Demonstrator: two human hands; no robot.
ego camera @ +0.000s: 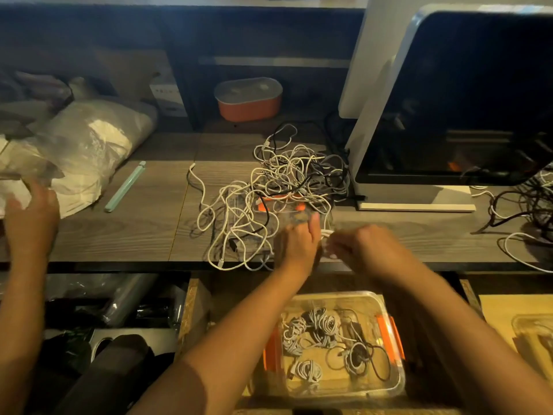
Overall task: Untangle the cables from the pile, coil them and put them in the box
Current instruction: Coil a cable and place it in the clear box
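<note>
While the cable pile [284, 187] lies tangled on the desk [134, 229] above the box [392, 381], the right hand [369, 247] pinches a white cable [326, 233] beside the left hand [299, 244], whose grip is too blurred to tell

Cables [278, 187]: white, grey and black noted. Box [344, 390]: seen clear, orange-clipped. Desk [134, 235]: grey-brown wood grain recorded. Far tub [248, 107]: orange, grey-lidded. Left stick [125, 187]: mint green.

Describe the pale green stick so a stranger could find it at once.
Start at the wooden desk and find the tangled cable pile at its middle. Left of it, beside the plastic-wrapped bundle, lies the pale green stick: the only straight, green thing there.
</note>
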